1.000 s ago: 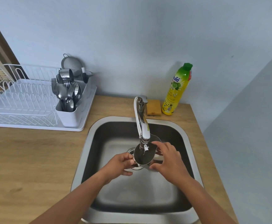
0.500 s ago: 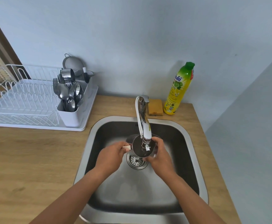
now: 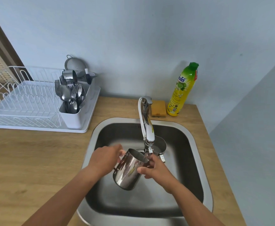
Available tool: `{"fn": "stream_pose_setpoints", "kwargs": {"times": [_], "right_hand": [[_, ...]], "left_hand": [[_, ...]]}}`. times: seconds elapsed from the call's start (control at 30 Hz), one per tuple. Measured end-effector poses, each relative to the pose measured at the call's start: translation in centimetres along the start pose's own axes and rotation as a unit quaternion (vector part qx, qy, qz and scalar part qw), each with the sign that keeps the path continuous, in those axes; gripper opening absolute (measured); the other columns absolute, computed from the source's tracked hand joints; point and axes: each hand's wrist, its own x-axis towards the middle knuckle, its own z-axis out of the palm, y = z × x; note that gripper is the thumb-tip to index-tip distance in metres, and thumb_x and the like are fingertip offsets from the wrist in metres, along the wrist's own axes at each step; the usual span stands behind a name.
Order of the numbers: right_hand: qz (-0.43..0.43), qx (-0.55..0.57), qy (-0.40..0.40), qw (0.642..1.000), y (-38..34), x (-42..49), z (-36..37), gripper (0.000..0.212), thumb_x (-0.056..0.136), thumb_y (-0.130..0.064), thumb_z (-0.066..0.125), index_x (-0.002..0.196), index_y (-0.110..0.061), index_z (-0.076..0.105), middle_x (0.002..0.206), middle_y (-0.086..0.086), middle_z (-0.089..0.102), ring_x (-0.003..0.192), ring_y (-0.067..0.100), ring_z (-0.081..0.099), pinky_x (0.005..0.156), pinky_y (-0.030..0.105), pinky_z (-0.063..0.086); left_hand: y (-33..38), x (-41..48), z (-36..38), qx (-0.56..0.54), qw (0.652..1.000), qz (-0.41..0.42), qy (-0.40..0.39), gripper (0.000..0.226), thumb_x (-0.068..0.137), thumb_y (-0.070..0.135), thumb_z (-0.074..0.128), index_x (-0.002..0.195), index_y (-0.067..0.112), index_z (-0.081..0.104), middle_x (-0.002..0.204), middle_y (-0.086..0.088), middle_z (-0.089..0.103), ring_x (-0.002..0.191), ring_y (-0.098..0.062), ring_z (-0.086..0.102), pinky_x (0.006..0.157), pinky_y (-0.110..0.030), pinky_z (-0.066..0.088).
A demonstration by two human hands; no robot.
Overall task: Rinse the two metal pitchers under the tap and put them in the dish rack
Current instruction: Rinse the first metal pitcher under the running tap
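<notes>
A shiny metal pitcher (image 3: 128, 172) is tilted over the steel sink (image 3: 197, 154), its mouth turned away from me toward the tap spout (image 3: 147, 132). My left hand (image 3: 106, 159) grips it at the handle side. My right hand (image 3: 153, 167) holds its rim and right wall. A second metal pitcher (image 3: 159, 145) stands upright on the sink floor behind the spout, partly hidden by it. The white dish rack (image 3: 24, 103) sits on the counter to the far left.
A white cutlery holder (image 3: 75, 115) full of forks and spoons stands at the rack's right end, with a metal cup and strainer behind. A yellow sponge (image 3: 158, 109) and a yellow-green soap bottle (image 3: 182, 90) stand behind the sink. Wooden counter (image 3: 35, 160) surrounds the sink.
The pitcher went from upright under the spout to raised and tilted with its mouth away from me. The second pitcher behind the spout has come into sight.
</notes>
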Motion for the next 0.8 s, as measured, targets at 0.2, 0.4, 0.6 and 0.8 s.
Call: {"fn": "stream_pose_setpoints", "kwargs": {"times": [0.2, 0.4, 0.6, 0.8], "right_hand": [[0.009, -0.050, 0.033, 0.998, -1.0, -1.7, -1.7, 0.057, 0.069, -0.029, 0.088, 0.116, -0.019, 0.058, 0.102, -0.006, 0.072, 0.090, 0.005, 0.068, 0.069, 0.014, 0.051], [-0.017, -0.182, 0.078, 0.980, -2.9, -3.4, -3.0, 0.063, 0.063, -0.030, 0.091, 0.114, -0.032, 0.054, 0.097, -0.016, 0.064, 0.093, 0.006, 0.063, 0.085, 0.023, 0.051], [-0.056, -0.269, 0.147, 0.950, -3.9, -3.9, -2.6, 0.078, 0.066, -0.025, 0.090, 0.130, -0.036, 0.049, 0.118, -0.015, 0.052, 0.109, 0.009, 0.054, 0.094, 0.027, 0.050], [-0.114, -0.307, 0.184, 0.927, -3.8, -3.5, -2.9, 0.075, 0.072, -0.022, 0.085, 0.135, -0.037, 0.045, 0.131, -0.013, 0.054, 0.114, 0.010, 0.047, 0.097, 0.025, 0.038]], "left_hand": [[-0.1, -0.6, 1.8, -0.337, 0.920, -0.130, -0.153, 0.024, 0.100, 0.023, 0.039, 0.089, 0.013, 0.058, 0.084, -0.006, 0.077, 0.067, -0.023, 0.072, 0.054, -0.032, 0.056], [0.7, -0.8, 3.8, -0.519, 0.813, -0.134, -0.227, 0.017, 0.103, 0.022, 0.044, 0.093, 0.011, 0.053, 0.099, -0.012, 0.074, 0.085, -0.024, 0.069, 0.064, -0.030, 0.059], [1.1, -0.2, 5.7, -0.589, 0.775, -0.120, -0.197, 0.012, 0.101, 0.014, 0.050, 0.093, 0.009, 0.057, 0.098, -0.010, 0.073, 0.099, -0.023, 0.071, 0.080, -0.034, 0.059], [1.1, 0.4, 5.7, -0.609, 0.776, -0.100, -0.133, 0.010, 0.098, 0.010, 0.055, 0.092, 0.006, 0.062, 0.101, -0.012, 0.069, 0.097, -0.019, 0.066, 0.088, -0.036, 0.059]]}}
